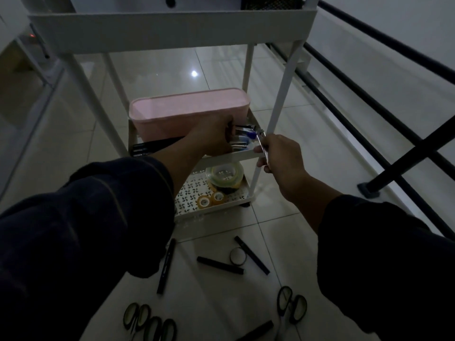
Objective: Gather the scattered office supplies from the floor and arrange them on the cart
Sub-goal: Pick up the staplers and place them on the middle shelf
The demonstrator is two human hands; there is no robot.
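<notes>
Dim tiled floor (209,291); at the cart (172,30) middle shelf's right edge, left hand (211,136) grips staplers (242,140), right hand (280,156) pinches a metal stapler (263,146).

I see everything from one wide-angle camera on my head, tilted forward and down along my arms. It sits close above my sleeves, which fill the lower corners, and faces the white cart (172,30) straight ahead, whose top tier crosses the upper edge of the frame. The tiled floor (216,286) lies directly below me at the bottom. A dark railing (384,114) runs along the right edge. The wide lens bends the straight lines toward the borders.
</notes>
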